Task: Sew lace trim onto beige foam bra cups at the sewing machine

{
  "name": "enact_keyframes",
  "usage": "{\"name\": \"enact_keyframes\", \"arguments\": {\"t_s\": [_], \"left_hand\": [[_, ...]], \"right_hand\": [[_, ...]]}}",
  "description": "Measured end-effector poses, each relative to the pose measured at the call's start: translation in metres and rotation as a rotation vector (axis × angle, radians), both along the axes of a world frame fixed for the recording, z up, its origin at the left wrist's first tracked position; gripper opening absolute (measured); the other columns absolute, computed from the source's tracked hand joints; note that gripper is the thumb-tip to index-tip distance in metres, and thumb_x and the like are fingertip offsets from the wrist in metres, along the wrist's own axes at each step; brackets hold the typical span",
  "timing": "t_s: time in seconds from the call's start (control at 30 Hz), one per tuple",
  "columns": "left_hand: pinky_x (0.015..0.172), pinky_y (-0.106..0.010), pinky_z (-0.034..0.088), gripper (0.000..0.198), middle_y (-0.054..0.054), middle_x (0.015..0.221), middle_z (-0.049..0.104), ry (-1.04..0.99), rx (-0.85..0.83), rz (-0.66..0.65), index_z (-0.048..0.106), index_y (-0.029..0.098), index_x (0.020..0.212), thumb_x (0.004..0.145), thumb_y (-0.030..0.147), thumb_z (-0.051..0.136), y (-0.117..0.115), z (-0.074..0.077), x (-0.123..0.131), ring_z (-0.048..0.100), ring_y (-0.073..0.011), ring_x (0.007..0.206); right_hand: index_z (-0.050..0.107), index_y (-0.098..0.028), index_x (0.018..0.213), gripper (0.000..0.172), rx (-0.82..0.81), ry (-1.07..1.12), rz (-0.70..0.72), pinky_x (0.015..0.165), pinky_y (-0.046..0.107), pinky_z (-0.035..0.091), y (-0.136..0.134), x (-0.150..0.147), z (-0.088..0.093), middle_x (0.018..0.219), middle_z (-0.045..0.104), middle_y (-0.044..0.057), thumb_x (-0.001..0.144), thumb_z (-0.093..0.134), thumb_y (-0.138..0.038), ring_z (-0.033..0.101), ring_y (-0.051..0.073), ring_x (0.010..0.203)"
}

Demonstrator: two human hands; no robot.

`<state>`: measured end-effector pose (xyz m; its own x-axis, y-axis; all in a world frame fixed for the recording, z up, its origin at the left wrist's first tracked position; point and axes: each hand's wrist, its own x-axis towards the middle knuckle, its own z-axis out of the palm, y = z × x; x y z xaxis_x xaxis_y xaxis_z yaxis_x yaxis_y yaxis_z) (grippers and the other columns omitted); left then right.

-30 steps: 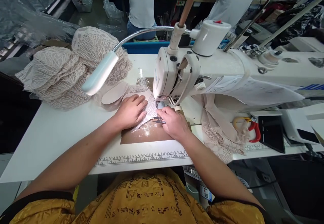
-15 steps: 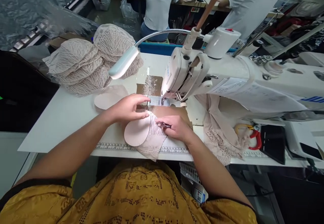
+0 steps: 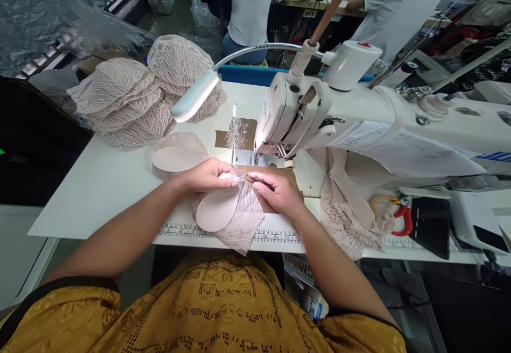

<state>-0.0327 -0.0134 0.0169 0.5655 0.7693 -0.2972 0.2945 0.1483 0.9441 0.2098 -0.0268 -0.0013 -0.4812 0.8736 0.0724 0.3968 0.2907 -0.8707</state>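
Note:
My left hand (image 3: 211,175) is closed, pinching the upper edge of a pale pink lace piece (image 3: 248,212) between thumb and fingers. A smooth, rounded beige cup pad (image 3: 216,210) lies against the lace, below that hand. My right hand (image 3: 277,193) is closed around small dark metal thread snips (image 3: 251,179), their tips at the pinched lace edge. Both hands are just in front of the sewing machine's needle area (image 3: 257,158). Another cup piece (image 3: 179,158) with sheer fabric rests on the table, left of my left hand.
Stacked lace cups (image 3: 120,103) stand at the back left under a lamp (image 3: 195,97). The sewing machine (image 3: 319,113) spans the right. Beige fabric (image 3: 347,209), red-handled scissors (image 3: 403,220) and a dark phone-like slab (image 3: 430,226) lie right. A printed ruler (image 3: 279,236) follows the front edge. Two people work beyond.
My left hand has closed from spread fingers onto the lace's upper edge, lifting it slightly. My right hand has moved up with the snips, bringing their tips to that edge.

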Motion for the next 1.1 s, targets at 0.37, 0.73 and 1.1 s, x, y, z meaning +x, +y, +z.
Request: {"name": "enact_keyframes", "arguments": {"t_s": [0.37,0.73,1.1], "left_hand": [[0.058,-0.023,0.041,0.031,-0.002,0.071,0.062,-0.102,-0.107,0.048,0.072,0.01,0.082,0.076,0.04,0.075,-0.005,-0.007,0.017,0.053,-0.0113,0.064],[0.056,-0.022,0.037,0.029,0.0,0.066,0.055,-0.105,-0.059,-0.03,0.067,0.012,0.075,0.081,0.04,0.069,-0.007,-0.006,0.024,0.048,-0.01,0.061],[0.072,-0.027,0.045,0.028,-0.004,0.095,0.06,0.286,0.386,0.064,0.058,0.018,0.101,0.08,0.035,0.067,-0.018,0.041,-0.025,0.056,-0.0171,0.085]], "right_hand": [[0.068,-0.021,0.104,0.021,-0.047,0.043,0.085,0.077,0.031,0.049,0.0,-0.006,0.006,0.097,0.072,0.003,0.088,0.058,-0.032,0.065,0.017,0.086],[0.068,-0.021,0.101,0.023,-0.098,0.154,-0.043,0.076,0.031,0.051,0.0,-0.007,-0.004,0.094,0.07,0.004,0.086,0.062,-0.037,0.065,0.017,0.084],[0.062,-0.02,0.076,0.009,-0.163,0.055,0.009,0.061,0.027,0.038,-0.002,-0.003,0.008,0.07,0.057,-0.002,0.08,0.058,-0.027,0.051,0.014,0.065]]}}
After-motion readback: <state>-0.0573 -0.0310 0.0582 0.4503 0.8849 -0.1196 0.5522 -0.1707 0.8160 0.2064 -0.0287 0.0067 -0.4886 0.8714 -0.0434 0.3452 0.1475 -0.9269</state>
